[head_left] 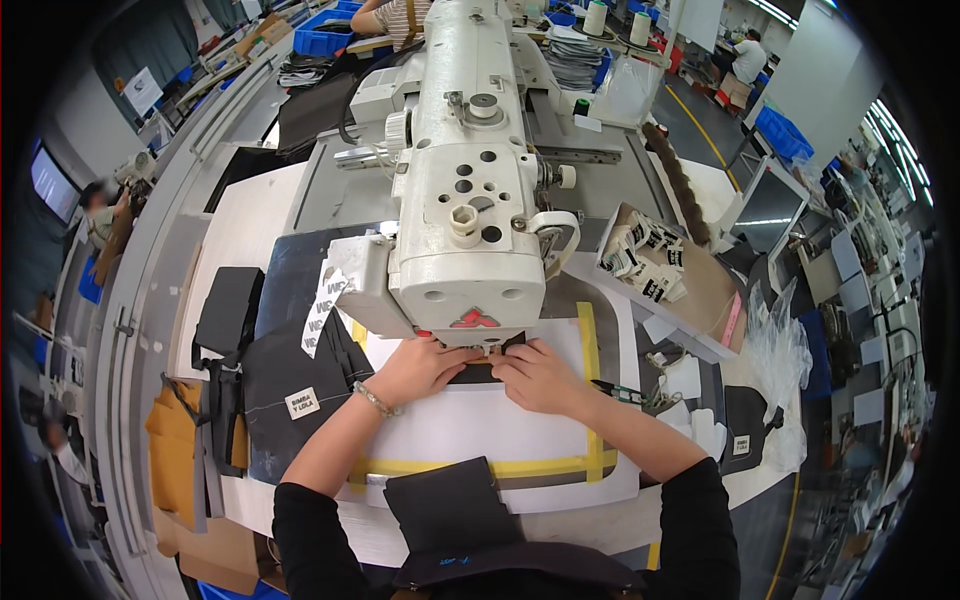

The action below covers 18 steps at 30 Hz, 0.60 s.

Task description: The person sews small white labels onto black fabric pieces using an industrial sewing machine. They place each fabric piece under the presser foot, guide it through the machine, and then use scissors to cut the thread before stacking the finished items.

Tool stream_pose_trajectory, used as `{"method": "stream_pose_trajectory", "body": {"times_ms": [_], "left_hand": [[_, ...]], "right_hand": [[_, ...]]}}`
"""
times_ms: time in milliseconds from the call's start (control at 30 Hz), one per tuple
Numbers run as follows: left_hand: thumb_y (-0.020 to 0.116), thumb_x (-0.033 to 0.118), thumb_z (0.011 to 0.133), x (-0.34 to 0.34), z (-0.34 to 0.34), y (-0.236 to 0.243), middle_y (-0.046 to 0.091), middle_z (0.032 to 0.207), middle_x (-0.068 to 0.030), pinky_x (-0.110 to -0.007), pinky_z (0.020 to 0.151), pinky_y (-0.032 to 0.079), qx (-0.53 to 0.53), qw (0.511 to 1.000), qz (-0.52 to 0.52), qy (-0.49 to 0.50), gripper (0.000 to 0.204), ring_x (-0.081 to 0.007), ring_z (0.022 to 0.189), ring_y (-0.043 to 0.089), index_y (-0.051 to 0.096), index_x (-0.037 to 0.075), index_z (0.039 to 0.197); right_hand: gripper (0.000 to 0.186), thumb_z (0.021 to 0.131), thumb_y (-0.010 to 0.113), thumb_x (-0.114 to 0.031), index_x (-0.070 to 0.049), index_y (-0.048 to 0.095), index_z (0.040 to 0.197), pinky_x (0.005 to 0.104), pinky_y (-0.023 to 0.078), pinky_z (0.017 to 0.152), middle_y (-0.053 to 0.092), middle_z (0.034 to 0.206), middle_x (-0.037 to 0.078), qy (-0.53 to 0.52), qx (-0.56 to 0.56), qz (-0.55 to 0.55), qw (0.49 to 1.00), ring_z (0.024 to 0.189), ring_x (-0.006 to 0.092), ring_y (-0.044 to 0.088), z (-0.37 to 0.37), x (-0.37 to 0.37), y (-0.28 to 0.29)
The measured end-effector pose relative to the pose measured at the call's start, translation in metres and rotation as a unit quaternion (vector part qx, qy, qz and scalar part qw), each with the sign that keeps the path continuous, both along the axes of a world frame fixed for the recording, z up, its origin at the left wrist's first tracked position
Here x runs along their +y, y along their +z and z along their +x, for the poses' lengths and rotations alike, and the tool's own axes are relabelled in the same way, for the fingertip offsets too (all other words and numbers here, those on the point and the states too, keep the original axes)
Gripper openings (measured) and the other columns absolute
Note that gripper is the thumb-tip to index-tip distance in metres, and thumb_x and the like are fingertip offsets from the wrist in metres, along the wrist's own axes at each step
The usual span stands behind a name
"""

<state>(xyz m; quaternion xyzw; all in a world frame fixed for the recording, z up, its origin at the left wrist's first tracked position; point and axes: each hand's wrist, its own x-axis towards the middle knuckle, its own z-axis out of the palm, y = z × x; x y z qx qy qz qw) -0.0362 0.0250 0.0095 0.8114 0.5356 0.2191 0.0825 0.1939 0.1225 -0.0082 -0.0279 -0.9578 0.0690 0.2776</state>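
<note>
A white industrial sewing machine (470, 260) stands over a dark piece (470, 375) with a narrow tan strip (478, 360) on it, on white paper (470, 430) edged with yellow tape (588, 340). My left hand (422, 365) holds the piece from the left, fingertips curled near the needle area. My right hand (532, 372) pinches its right side, close to the left fingertips. The presser foot is mostly hidden by the machine head and fingers. Black-handled snips (615, 390) lie right of my right hand.
Black fabric pieces (290, 360), a black pouch (228, 310) and yellow material (172, 450) lie left. A box of labels (710, 310) and clear plastic (775, 370) sit right. A black flap (445, 505) is near my body. People (745, 60) work in the background.
</note>
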Motion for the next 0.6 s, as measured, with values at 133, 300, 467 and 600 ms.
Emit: {"method": "stream_pose_trajectory", "body": {"times_ms": [133,300,467,600], "left_hand": [[0.067,0.014,0.083,0.001,0.0,0.003,0.072,0.096,-0.0075,-0.04,0.073,0.054,0.018,1.0,-0.018,0.003,0.034,-0.0288,0.079,0.067,0.069,0.021,0.116],[0.066,0.017,0.085,0.002,-0.002,0.0,0.072,0.091,-0.0098,-0.039,0.065,0.055,0.005,1.0,-0.009,0.003,0.032,-0.0296,0.068,0.066,0.069,0.023,0.117],[0.066,0.017,0.085,0.002,-0.001,0.004,0.072,0.091,-0.0093,-0.038,0.065,0.055,0.028,0.998,-0.061,0.023,0.032,-0.0292,0.07,0.067,0.069,0.024,0.117],[0.065,0.017,0.086,0.001,0.005,0.016,0.072,0.096,-0.0081,-0.039,0.072,0.054,0.06,0.989,-0.128,0.048,0.03,-0.0285,0.074,0.067,0.07,0.024,0.115]], "right_hand": [[0.02,0.069,0.068,-0.006,-0.011,0.063,0.088,0.0339,0.045,0.077,0.068,0.097,0.0,0.035,0.041,-0.001,0.999,0.089,0.0183,0.059,0.007,0.0,-0.006],[0.018,0.07,0.068,-0.006,-0.01,0.063,0.088,0.0327,0.045,0.074,0.067,0.094,-0.001,0.063,0.046,-0.089,0.993,0.086,0.0177,0.059,0.023,-0.029,0.01],[0.02,0.072,0.068,-0.008,-0.009,0.063,0.091,0.0329,0.045,0.077,0.066,0.095,0.0,0.077,0.028,-0.133,0.988,0.088,0.0182,0.059,0.055,-0.067,0.026],[0.019,0.072,0.068,-0.008,-0.009,0.062,0.09,0.0332,0.045,0.077,0.065,0.096,0.001,0.075,0.011,-0.155,0.985,0.089,0.0185,0.059,0.075,-0.091,0.017]]}}
